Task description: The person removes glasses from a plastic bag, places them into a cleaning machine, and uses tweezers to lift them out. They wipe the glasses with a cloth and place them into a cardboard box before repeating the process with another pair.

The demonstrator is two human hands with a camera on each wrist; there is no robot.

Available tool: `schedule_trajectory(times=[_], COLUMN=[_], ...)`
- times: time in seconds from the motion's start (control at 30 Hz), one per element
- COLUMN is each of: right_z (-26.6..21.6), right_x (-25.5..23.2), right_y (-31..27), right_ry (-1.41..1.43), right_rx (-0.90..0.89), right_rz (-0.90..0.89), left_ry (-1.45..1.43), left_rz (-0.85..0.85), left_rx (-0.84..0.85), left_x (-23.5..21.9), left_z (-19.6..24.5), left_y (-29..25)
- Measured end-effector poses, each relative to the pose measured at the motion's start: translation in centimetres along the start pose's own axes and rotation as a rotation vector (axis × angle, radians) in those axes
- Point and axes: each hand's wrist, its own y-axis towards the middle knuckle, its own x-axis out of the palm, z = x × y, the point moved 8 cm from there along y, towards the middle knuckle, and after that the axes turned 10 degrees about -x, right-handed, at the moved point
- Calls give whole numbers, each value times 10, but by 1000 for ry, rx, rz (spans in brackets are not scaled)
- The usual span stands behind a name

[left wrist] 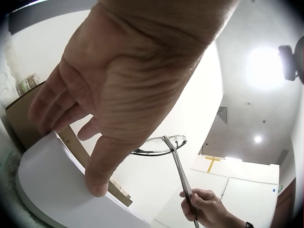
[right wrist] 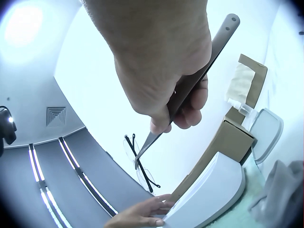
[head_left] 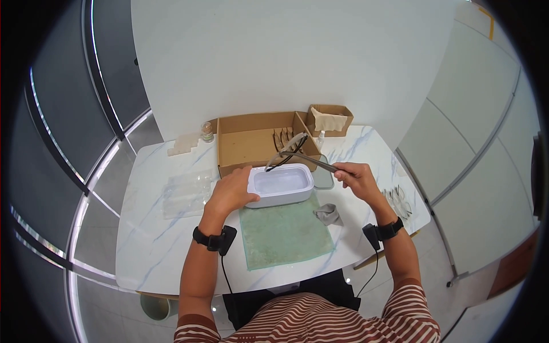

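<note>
My right hand (head_left: 355,178) grips long metal tweezers (head_left: 320,164). Their tips pinch a pair of dark-framed eyeglasses (left wrist: 158,153), held up tilted above a white oblong ultrasonic cleaner (head_left: 309,186). Clear liquid appears to fill its basin. At the cleaner's left end, my left hand (head_left: 231,191) holds the rim, thumb on the near wall and fingers across the top toward the far side. In the right wrist view the eyeglasses (right wrist: 143,172) hang at the tweezer tips, with my left hand (right wrist: 142,213) below them.
Behind the cleaner stands a cardboard box (head_left: 243,143) with several eyeglasses along its right side. A smaller box (head_left: 329,109) holds a cloth. A green cloth (head_left: 286,240), grey cloth (head_left: 327,214), lid (head_left: 325,182), clear plastic bag (head_left: 186,194) and more eyeglasses (head_left: 400,203) lie around.
</note>
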Motion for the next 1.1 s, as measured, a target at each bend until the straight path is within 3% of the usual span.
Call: schedule_trajectory(times=[0.13, 0.4, 0.93, 1.1], right_z=[2, 5, 6, 3], right_x=[-10, -19, -23, -22], right_y=[-7, -17, -26, -23], right_ry=[53, -160, -125, -299], right_rx=[29, 60, 112, 39], right_rz=[81, -35, 20, -75], left_ry=[-58, 2, 60, 58], left_rz=[14, 12, 24, 21], left_rx=[2, -37, -23, -21], left_x=[-1, -10, -5, -4], left_z=[-7, -8, -9, -10], left_y=[0, -4, -2, -2])
